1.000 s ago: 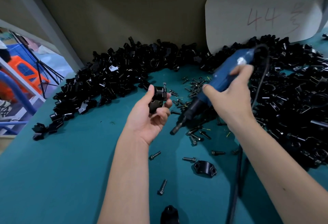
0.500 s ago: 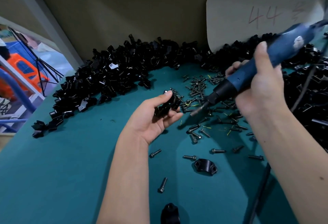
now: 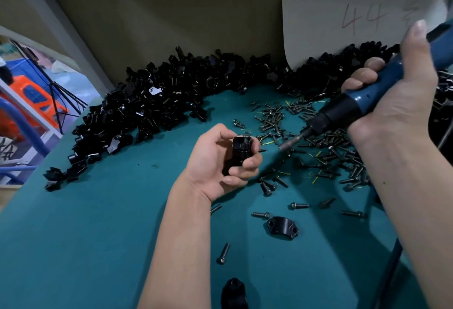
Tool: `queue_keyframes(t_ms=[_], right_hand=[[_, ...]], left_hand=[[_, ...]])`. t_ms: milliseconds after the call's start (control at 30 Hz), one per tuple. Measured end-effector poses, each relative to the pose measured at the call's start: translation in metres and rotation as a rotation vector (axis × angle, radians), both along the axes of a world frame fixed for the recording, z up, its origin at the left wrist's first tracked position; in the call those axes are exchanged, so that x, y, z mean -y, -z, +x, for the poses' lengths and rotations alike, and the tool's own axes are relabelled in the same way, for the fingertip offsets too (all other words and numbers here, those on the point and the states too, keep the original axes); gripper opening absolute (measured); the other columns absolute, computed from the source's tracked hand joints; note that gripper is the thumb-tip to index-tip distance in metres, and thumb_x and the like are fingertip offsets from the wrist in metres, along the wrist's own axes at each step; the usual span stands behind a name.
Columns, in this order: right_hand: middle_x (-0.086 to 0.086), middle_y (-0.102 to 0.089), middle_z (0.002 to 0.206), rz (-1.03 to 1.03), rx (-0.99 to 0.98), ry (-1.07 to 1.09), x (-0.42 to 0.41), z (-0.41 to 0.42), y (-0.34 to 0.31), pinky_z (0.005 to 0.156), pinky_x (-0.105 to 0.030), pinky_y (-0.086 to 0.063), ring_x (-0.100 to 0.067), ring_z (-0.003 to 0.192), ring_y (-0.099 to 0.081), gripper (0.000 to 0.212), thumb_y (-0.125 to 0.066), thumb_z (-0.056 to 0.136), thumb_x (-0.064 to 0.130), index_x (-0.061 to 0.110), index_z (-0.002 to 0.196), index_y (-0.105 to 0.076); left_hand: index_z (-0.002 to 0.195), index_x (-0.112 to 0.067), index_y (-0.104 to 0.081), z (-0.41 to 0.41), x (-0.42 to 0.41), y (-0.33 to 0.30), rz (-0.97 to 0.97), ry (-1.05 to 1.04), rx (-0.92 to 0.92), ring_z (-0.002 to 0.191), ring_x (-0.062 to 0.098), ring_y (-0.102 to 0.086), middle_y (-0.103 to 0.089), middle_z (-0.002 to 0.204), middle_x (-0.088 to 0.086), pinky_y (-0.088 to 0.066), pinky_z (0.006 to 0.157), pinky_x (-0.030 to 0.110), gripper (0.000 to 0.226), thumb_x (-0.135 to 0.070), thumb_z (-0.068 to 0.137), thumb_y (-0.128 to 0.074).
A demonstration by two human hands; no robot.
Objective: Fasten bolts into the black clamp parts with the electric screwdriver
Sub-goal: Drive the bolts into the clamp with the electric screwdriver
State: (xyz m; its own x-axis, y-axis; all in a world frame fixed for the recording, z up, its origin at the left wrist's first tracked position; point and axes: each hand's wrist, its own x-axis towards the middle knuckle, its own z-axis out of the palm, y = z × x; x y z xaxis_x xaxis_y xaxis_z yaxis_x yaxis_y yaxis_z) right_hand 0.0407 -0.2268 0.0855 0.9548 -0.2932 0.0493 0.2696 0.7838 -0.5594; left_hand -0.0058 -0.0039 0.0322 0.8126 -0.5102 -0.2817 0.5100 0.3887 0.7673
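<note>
My left hand [image 3: 215,161] grips a black clamp part [image 3: 240,153] upright above the green table, fingers curled round it. My right hand [image 3: 397,93] grips the blue electric screwdriver [image 3: 353,102], tilted down to the left. Its metal bit [image 3: 290,143] points at the clamp and stops a short way to its right, not touching. Loose dark bolts [image 3: 326,151] lie scattered under and behind the tool.
A big heap of black clamp parts [image 3: 152,107] curves along the back of the green table [image 3: 85,235]. A single clamp half [image 3: 282,227] and another black part [image 3: 234,294] lie near me, with stray bolts [image 3: 223,253]. A white card [image 3: 348,17] leans on the wall. The tool's cable [image 3: 389,272] hangs at right.
My left hand has turned the clamp upright and closed round it. The screwdriver has swung up and right, then lowered its bit towards the clamp.
</note>
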Motion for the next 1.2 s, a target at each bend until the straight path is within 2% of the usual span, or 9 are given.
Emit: queue_keyframes(t_ms=[133,333,500,767,967,1067,1200], right_hand=[[0.002,-0.051,0.069,0.016,-0.017,0.011,-0.004,-0.002,-0.001,0.049,-0.024,-0.043,-0.009,0.052,-0.048,0.04,-0.072,0.096,0.036,0.014,0.115,-0.044],[-0.001,-0.052,0.071,0.009,-0.065,0.079,-0.007,-0.002,-0.002,0.05,-0.026,-0.044,-0.011,0.053,-0.048,0.044,-0.073,0.095,0.029,0.012,0.123,-0.042],[-0.002,-0.052,0.071,-0.025,-0.094,0.12,-0.009,-0.004,0.0,0.051,-0.027,-0.045,-0.012,0.053,-0.048,0.04,-0.072,0.095,0.024,0.012,0.122,-0.045],[0.0,-0.051,0.067,-0.056,-0.118,0.052,-0.011,-0.002,0.002,0.05,-0.026,-0.042,-0.011,0.052,-0.046,0.032,-0.07,0.094,0.022,0.013,0.114,-0.046],[0.001,-0.047,0.067,-0.071,-0.111,0.011,-0.01,0.0,0.002,0.049,-0.025,-0.039,-0.011,0.051,-0.042,0.024,-0.061,0.096,0.017,0.014,0.106,-0.039],[0.003,-0.045,0.068,-0.069,-0.072,-0.025,-0.008,0.0,-0.003,0.048,-0.024,-0.037,-0.01,0.051,-0.04,0.019,-0.057,0.097,0.019,0.016,0.099,-0.038],[0.003,-0.045,0.067,-0.116,-0.007,-0.041,-0.008,-0.002,-0.009,0.047,-0.025,-0.038,-0.009,0.051,-0.04,0.018,-0.056,0.097,0.017,0.015,0.097,-0.039]], left_hand=[[0.085,-0.008,-0.053,0.001,0.0,0.001,0.001,0.006,-0.038,0.049,0.009,-0.021,-0.039,0.062,0.001,-0.019,0.03,0.015,0.031,-0.034,0.082,-0.037],[0.097,-0.001,-0.06,0.001,-0.002,0.005,0.131,0.025,-0.093,0.041,0.005,-0.035,-0.044,0.064,0.003,-0.026,0.027,0.014,0.036,-0.035,0.089,-0.05],[0.101,0.002,-0.062,0.0,-0.003,0.007,0.194,0.095,-0.082,0.04,0.003,-0.037,-0.047,0.066,0.005,-0.028,0.028,0.013,0.039,-0.036,0.095,-0.053],[0.11,0.005,-0.064,-0.001,-0.002,0.007,0.293,0.123,-0.044,0.041,0.001,-0.033,-0.047,0.065,0.004,-0.02,0.03,0.011,0.046,-0.037,0.095,-0.053],[0.106,0.001,-0.066,-0.003,0.001,0.006,0.338,0.22,-0.015,0.039,-0.002,-0.029,-0.042,0.061,-0.002,-0.016,0.032,0.012,0.049,-0.044,0.098,-0.047],[0.103,-0.006,-0.067,-0.004,0.005,0.006,0.34,0.31,0.009,0.038,-0.003,-0.027,-0.042,0.056,-0.007,-0.02,0.031,0.011,0.056,-0.053,0.103,-0.039],[0.089,-0.014,-0.062,-0.003,0.017,0.004,0.44,0.258,0.031,0.037,0.002,-0.027,-0.041,0.052,-0.007,-0.022,0.031,0.013,0.052,-0.064,0.097,-0.049]])
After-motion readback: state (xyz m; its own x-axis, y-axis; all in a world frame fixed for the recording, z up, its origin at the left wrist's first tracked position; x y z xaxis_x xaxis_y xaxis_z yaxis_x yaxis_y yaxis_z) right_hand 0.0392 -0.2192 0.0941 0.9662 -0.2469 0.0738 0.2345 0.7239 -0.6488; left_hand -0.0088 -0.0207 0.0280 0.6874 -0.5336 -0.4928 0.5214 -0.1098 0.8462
